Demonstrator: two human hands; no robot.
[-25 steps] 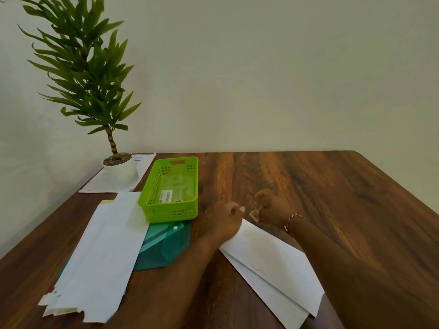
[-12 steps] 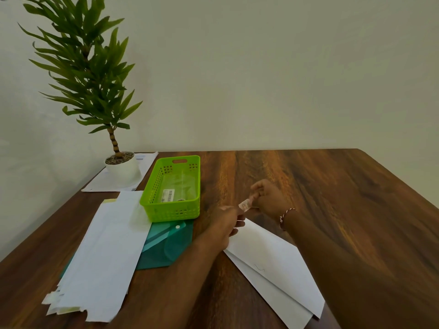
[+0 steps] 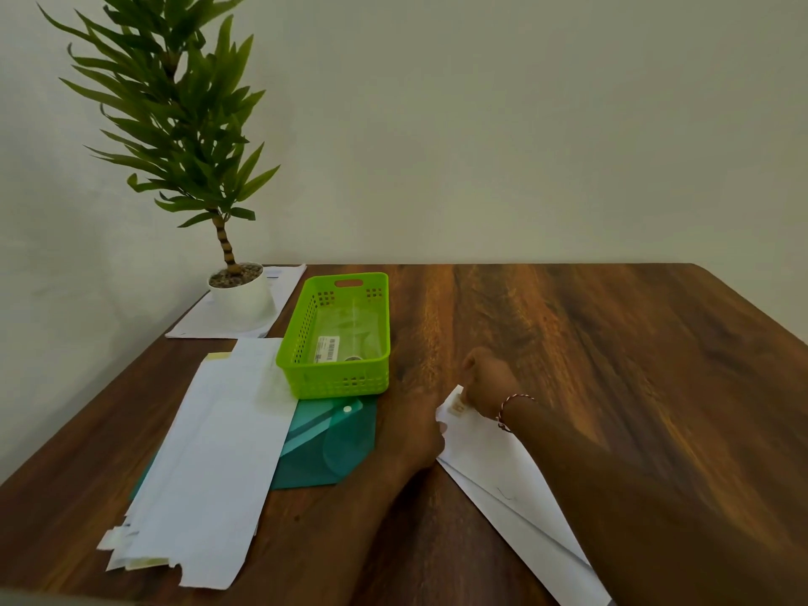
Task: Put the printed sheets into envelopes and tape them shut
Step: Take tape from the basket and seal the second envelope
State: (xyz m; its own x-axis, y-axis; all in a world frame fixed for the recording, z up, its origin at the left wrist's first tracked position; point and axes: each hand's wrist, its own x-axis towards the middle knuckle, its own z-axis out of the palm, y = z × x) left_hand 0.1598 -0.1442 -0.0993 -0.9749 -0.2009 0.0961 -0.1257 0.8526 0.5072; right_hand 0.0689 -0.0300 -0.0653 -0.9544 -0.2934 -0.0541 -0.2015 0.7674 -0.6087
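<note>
A: What has changed over the last second?

B: The right hand (image 3: 483, 382) has come down from above the bench (image 3: 612, 365) to the far end of the white envelope (image 3: 489, 457). A moment ago it held a small strip of tape (image 3: 457, 406) up in the air between both hands; now that strip lies on the envelope's flap end, with the right fingers closed and pressing on it.

A: And the left hand (image 3: 415, 430)?

B: It has dropped to the envelope's left edge and rests there, fingers curled, steadying the paper. Whether it pinches anything cannot be told.

A: Where does the envelope sit?

B: Near the middle of the bench, running towards the near right corner, on top of another white sheet (image 3: 546, 548).

A: So the sealing is under way?

B: It seems so; the tape looks to be going down on this envelope. The stack of papers (image 3: 210, 452) by the left edge, beside the green basket (image 3: 336, 338), suggests more remain.
</note>
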